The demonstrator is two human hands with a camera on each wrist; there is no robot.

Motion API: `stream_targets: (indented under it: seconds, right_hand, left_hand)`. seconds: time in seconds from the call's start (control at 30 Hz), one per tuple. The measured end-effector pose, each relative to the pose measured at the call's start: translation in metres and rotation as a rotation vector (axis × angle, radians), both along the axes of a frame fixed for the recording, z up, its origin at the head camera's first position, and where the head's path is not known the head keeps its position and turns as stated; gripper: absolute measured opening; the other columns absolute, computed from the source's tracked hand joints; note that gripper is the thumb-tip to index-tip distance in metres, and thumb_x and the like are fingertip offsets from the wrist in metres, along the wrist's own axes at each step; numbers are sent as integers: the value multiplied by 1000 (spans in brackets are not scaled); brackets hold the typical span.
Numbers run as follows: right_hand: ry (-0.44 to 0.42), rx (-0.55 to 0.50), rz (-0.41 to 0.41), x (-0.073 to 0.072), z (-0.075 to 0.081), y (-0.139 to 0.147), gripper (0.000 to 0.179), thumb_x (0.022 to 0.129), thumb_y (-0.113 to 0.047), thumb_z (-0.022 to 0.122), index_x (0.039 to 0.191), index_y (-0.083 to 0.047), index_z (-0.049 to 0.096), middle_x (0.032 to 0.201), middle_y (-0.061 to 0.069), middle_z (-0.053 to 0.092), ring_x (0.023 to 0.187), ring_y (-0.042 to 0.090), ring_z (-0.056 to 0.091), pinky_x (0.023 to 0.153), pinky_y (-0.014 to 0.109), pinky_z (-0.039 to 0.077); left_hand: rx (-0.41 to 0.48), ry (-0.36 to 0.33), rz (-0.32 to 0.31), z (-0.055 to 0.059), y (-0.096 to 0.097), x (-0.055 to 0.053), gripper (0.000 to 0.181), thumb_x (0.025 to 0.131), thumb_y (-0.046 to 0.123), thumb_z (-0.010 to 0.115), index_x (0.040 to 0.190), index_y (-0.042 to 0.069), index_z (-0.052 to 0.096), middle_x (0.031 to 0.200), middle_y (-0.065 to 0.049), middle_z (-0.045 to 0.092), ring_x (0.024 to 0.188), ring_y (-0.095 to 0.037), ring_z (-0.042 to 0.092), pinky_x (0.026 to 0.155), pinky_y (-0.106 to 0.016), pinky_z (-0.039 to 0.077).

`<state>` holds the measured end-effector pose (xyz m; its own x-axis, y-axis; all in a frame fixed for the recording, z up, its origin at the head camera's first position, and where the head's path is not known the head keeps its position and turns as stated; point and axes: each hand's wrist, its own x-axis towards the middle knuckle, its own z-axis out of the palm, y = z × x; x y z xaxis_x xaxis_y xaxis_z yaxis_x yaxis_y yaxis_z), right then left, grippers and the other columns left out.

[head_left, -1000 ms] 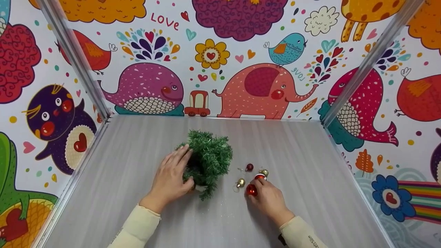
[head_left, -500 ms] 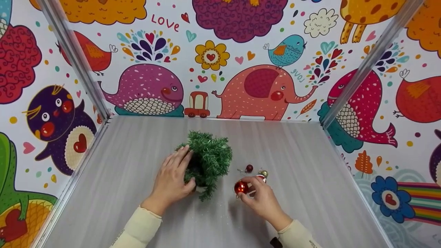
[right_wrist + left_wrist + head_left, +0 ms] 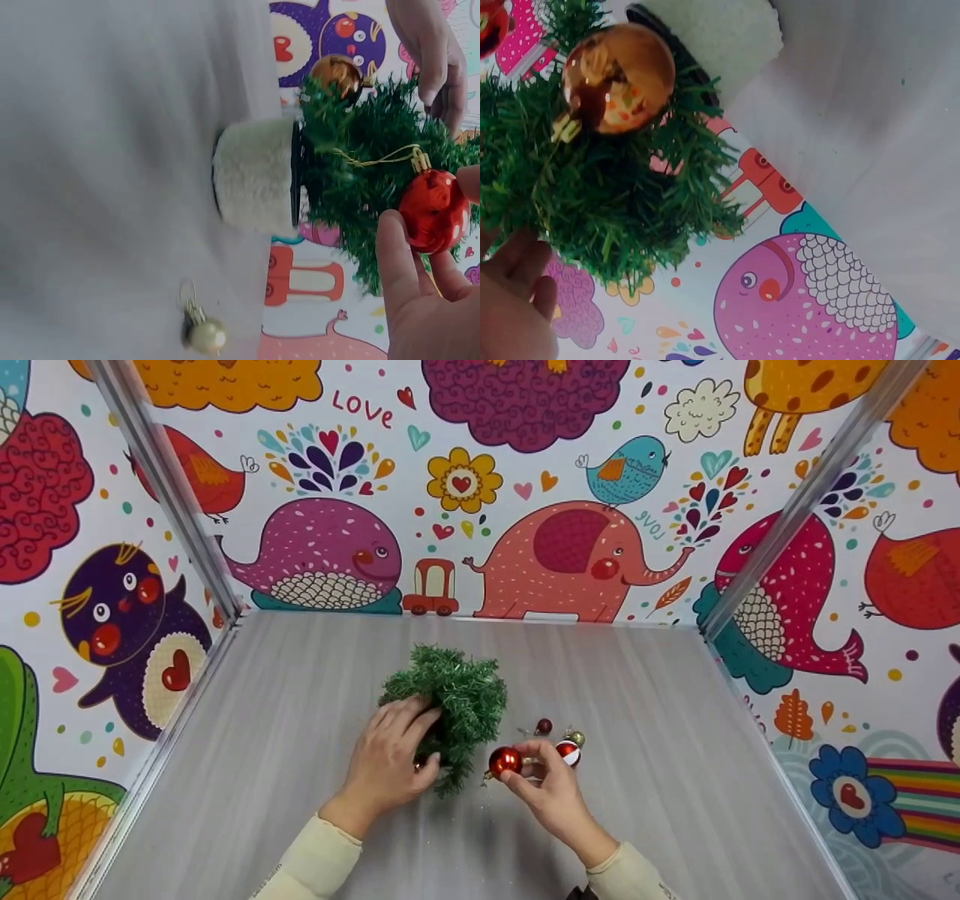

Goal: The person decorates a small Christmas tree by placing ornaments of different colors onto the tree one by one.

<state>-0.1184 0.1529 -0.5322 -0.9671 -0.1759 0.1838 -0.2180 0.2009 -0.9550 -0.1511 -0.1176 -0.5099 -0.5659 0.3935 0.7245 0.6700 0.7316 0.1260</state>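
Observation:
A small artificial Christmas tree (image 3: 472, 697) stands in a white pot (image 3: 255, 176) on the table. My left hand (image 3: 394, 750) is at its left side, fingers bent in among the green branches. A shiny copper-gold bauble (image 3: 622, 82) hangs on that side of the tree. My right hand (image 3: 555, 795) pinches a shiny red bauble (image 3: 505, 763) between thumb and fingers, just right of the branches. The red bauble's gold cap and string loop (image 3: 382, 159) point toward the tree in the right wrist view.
Right of the tree lie a dark red bauble (image 3: 544, 726), a small gold one (image 3: 577, 738) and a red-and-white ornament (image 3: 568, 753). Another small gold bauble (image 3: 207, 335) shows in the right wrist view. Printed cartoon walls (image 3: 465, 435) enclose the table (image 3: 315, 660).
My right hand has picked up the red bauble from among the ornaments and carried it left to the tree. My left hand has shifted slightly right, its fingers deeper in the branches.

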Motion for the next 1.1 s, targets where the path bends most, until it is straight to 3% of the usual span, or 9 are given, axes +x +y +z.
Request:
stream_targets:
  seconds: [0.2, 0.37, 0.57, 0.83, 1.1]
  right_hand:
    - [-8, -147, 83, 3, 1, -11, 45, 90, -4, 72, 129, 7, 52, 117, 21, 58, 88, 25, 65, 76, 32, 58]
    - [-21, -208, 110, 3, 0, -16, 42, 91, -2, 69, 126, 10, 50, 116, 23, 57, 89, 28, 67, 77, 36, 58]
    - [-57, -185, 102, 2, 0, -19, 40, 92, -5, 69, 125, 9, 50, 112, 20, 61, 91, 22, 65, 77, 33, 57]
    - [-57, -137, 108, 1, -2, -20, 36, 91, -8, 71, 121, 6, 55, 105, 16, 65, 88, 22, 64, 72, 30, 56]
    - [-44, -88, 97, 2, -3, -18, 36, 92, -11, 71, 121, 3, 56, 109, 15, 66, 97, 28, 64, 79, 31, 54]
  left_hand:
    - [20, 46, -82, -4, 8, 6, 19, 74, 27, 76, 85, 13, 70, 95, -3, 66, 91, -23, 63, 91, -43, 48]
    - [22, 10, -127, -8, 13, 9, 33, 74, 44, 81, 81, 15, 68, 94, 0, 65, 91, -21, 63, 90, -42, 49]
    - [11, 24, -141, -12, 17, 8, 48, 69, 60, 82, 78, 15, 68, 93, 1, 64, 89, -19, 63, 90, -40, 49]
    - [39, 68, -131, -12, 22, 8, 40, 75, 53, 81, 72, 15, 69, 86, 2, 64, 85, -18, 63, 89, -40, 49]
    - [77, 40, -153, -9, 25, 10, 18, 77, 30, 83, 74, 15, 73, 85, 4, 65, 84, -16, 62, 89, -40, 49]
